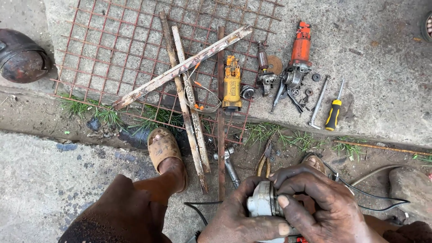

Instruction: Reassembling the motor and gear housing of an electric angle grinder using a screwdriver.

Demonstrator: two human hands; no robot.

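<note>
Both hands close around a grey metal tool housing (263, 202) low in the view: the left hand (238, 220) cups it from below, the right hand (315, 198) wraps over its top. Pliers (265, 159) and a wrench (229, 164) lie on the ground just ahead. Farther off, a yellow grinder body (232, 83), an orange grinder body (299, 49) and a screwdriver (334, 112) rest on the concrete slab (382, 54).

Grey metal gear housing (263, 202) (rounded, grimy), low centre, clasped between both hands

Grey housing (263, 203); yellow motor body (232, 83); orange, perhaps red, casing (300, 45); rusty mesh (112, 40).
</note>
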